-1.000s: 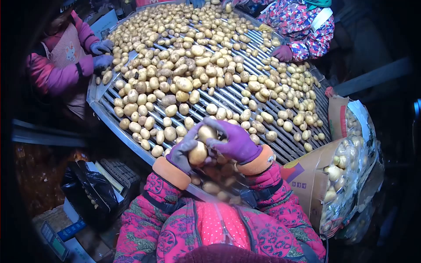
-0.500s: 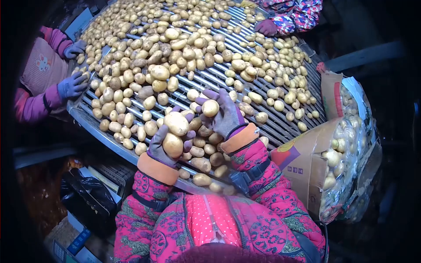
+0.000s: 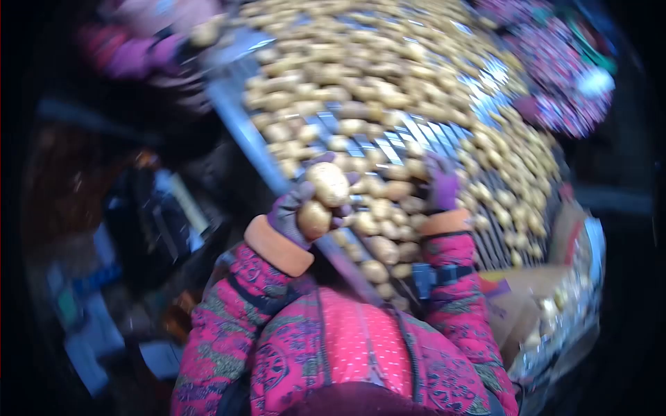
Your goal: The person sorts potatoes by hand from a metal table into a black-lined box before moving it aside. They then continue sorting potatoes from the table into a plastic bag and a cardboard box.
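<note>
My left hand [image 3: 295,211], in a purple and grey glove, is closed around two potatoes, a large pale one [image 3: 328,184] above a browner one [image 3: 313,220]. It is over the near edge of the slatted sorting table [image 3: 250,142]. My right hand [image 3: 442,182], gloved alike, reaches down among the potatoes [image 3: 398,191] on the slats. Motion blurs its fingers, and whether it holds a potato cannot be made out.
A co-worker's arm [image 3: 135,57] with a potato [image 3: 207,32] is at the upper left. Another person's patterned sleeve [image 3: 565,83] is at the upper right. A cardboard box [image 3: 524,295] and bagged potatoes [image 3: 555,322] stand at the lower right. Papers [image 3: 90,333] lie lower left.
The view has swung, and the table appears shifted right. My right hand has moved away from my left, and the potato it held no longer shows. My left hand still holds its two potatoes.
</note>
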The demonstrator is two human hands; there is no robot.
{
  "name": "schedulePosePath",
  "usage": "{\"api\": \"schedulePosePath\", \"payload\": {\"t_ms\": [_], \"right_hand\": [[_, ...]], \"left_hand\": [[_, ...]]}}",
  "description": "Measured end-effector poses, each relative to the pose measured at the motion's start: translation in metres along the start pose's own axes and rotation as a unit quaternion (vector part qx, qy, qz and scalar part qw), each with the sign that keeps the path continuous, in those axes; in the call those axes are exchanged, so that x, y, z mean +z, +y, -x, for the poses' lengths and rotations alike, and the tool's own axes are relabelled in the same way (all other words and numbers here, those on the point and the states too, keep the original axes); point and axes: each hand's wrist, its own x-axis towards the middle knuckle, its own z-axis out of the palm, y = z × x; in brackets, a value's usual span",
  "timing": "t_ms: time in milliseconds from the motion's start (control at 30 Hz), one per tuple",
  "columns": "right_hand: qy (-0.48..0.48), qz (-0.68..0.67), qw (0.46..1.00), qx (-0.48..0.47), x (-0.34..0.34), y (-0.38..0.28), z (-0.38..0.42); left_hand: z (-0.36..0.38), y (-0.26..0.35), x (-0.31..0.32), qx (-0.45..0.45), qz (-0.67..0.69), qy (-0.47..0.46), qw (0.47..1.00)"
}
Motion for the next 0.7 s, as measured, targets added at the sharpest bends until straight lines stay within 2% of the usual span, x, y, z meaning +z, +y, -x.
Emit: {"api": "schedulePosePath", "payload": {"t_ms": [67, 100, 133, 167, 233, 300, 367, 400, 433, 467, 500, 533, 567, 633, 667, 700], "right_hand": [[-0.029, 0.01, 1.0, 0.006, 0.024, 0.038, 0.023], [-0.051, 0.078, 0.995, -0.021, 0.015, 0.03, 0.015], [-0.076, 0.044, 0.996, -0.019, 0.001, 0.011, 0.005], [-0.102, 0.01, 0.995, -0.016, -0.011, -0.008, -0.006], [-0.104, 0.009, 0.994, -0.044, -0.014, -0.018, -0.012], [-0.146, 0.041, 0.988, -0.019, -0.013, -0.012, -0.013], [-0.173, 0.023, 0.984, 0.042, -0.012, -0.007, -0.019], [-0.189, -0.042, 0.972, 0.133, -0.01, -0.007, -0.02], [-0.191, -0.157, 0.935, 0.255, -0.009, -0.01, -0.022], [-0.154, -0.32, 0.84, 0.41, -0.008, -0.017, -0.026], [-0.103, -0.433, 0.728, 0.521, -0.011, -0.031, -0.033], [-0.083, -0.491, 0.643, 0.582, -0.011, -0.045, -0.039], [-0.071, -0.519, 0.592, 0.613, -0.01, -0.06, -0.045], [-0.117, -0.546, 0.592, 0.581, -0.006, -0.038, -0.035], [-0.126, -0.617, 0.508, 0.587, 0.011, 0.015, -0.021], [-0.083, -0.574, 0.551, 0.6, 0.006, 0.015, -0.023]], "left_hand": [[0.055, 0.036, -0.018, 0.074, -0.033, 0.015, 0.997], [0.092, 0.049, -0.024, 0.114, -0.053, 0.031, 0.992], [0.134, 0.056, -0.028, 0.173, -0.069, 0.09, 0.978], [0.178, 0.063, -0.04, 0.219, -0.077, 0.101, 0.967], [0.281, 0.06, -0.078, 0.316, -0.031, 0.198, 0.927], [0.384, 0.035, -0.107, 0.423, -0.006, 0.284, 0.861], [0.485, 0.005, -0.142, 0.482, -0.002, 0.447, 0.753], [0.553, -0.004, -0.17, 0.439, -0.013, 0.431, 0.788], [0.597, -0.012, -0.189, 0.392, -0.025, 0.409, 0.824], [0.591, -0.006, -0.177, 0.467, 0.063, 0.518, 0.714], [0.584, 0.001, -0.163, 0.523, 0.119, 0.617, 0.575], [0.61, -0.003, -0.179, 0.51, 0.099, 0.678, 0.519], [0.631, -0.007, -0.192, 0.482, 0.055, 0.713, 0.507], [0.646, 0.009, -0.203, 0.406, -0.108, 0.729, 0.54], [0.627, 0.031, -0.211, 0.374, -0.182, 0.702, 0.578], [0.573, 0.056, -0.195, 0.345, -0.245, 0.655, 0.626]]}}
